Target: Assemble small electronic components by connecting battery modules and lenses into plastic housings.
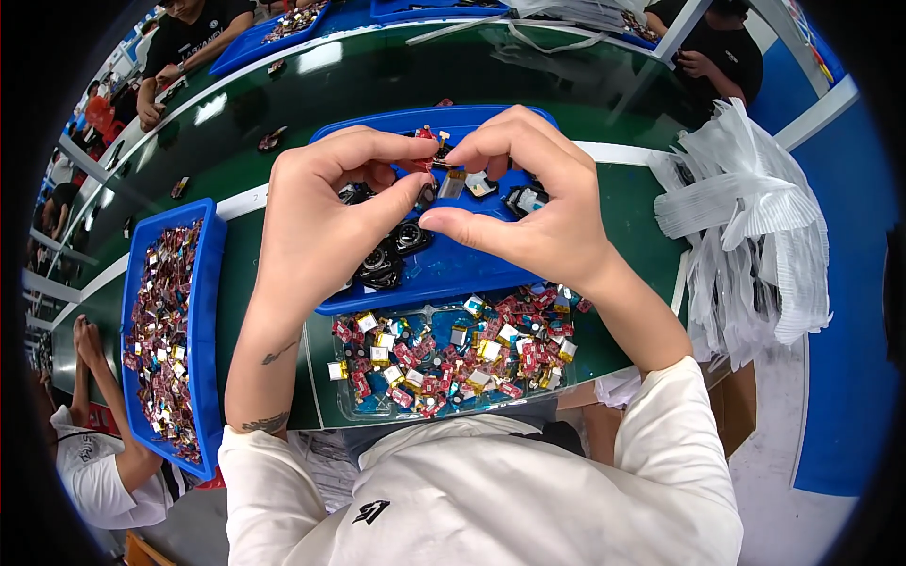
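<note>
My left hand [330, 198] is raised over a blue tray [472, 269], with thumb and index finger closed around a small red circuit board [427, 162]. Thin gold and dark bits show at the board; fingertips hide much of it. My right hand [538, 203] faces it, index fingertip at the board's edge and thumb held well apart. Beneath my hands, the tray holds black round-faced devices [411, 236] and a silver-gold flat piece [452, 185]. Nearer my body, a clear plastic tray [344, 401] is heaped with red boards [406, 356] bearing white-silver cells.
A long blue bin [209, 283] full of similar parts stands at left. White packing sleeves [755, 217] are piled at right. Across the green work surface [377, 80], loose parts [272, 140] lie scattered. Other people [193, 42] sit at the far side and left.
</note>
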A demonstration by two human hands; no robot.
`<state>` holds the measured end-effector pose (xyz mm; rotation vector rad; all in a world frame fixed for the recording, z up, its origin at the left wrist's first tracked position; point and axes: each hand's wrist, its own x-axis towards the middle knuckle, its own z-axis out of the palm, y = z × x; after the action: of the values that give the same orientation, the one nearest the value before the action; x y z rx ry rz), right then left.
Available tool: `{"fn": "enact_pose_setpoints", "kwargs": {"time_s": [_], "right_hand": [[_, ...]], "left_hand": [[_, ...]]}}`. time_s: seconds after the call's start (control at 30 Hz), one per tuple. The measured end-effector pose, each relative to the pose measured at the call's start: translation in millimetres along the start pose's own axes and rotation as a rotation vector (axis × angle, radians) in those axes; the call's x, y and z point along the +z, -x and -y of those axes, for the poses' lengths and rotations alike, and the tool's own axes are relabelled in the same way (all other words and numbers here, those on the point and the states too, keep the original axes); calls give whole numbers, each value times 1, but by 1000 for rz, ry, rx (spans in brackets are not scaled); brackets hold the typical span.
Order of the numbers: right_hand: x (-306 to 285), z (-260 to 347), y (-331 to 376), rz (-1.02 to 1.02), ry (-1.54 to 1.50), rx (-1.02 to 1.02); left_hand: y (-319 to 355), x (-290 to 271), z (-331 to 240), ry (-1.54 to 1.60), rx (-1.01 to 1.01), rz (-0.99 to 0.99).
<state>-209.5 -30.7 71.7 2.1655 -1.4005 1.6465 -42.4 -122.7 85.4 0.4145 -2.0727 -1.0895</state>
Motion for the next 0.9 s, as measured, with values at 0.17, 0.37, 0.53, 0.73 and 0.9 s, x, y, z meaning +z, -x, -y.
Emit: {"fn": "enact_pose_setpoints", "kwargs": {"time_s": [0.17, 0.37, 0.53, 0.73, 0.9], "right_hand": [[3, -1, 2, -86, -51, 9], [-2, -5, 4, -65, -477, 401], [-1, -5, 4, -110, -671, 478], [-2, -3, 2, -59, -533, 439], [-7, -8, 1, -28, -479, 405]], "left_hand": [[1, -1, 1, -110, -5, -9], [-2, 0, 0, -274, 92, 33], [0, 6, 0, 336, -232, 127], [-1, 0, 0, 209, -198, 106], [0, 0, -1, 75, -43, 1]]}}
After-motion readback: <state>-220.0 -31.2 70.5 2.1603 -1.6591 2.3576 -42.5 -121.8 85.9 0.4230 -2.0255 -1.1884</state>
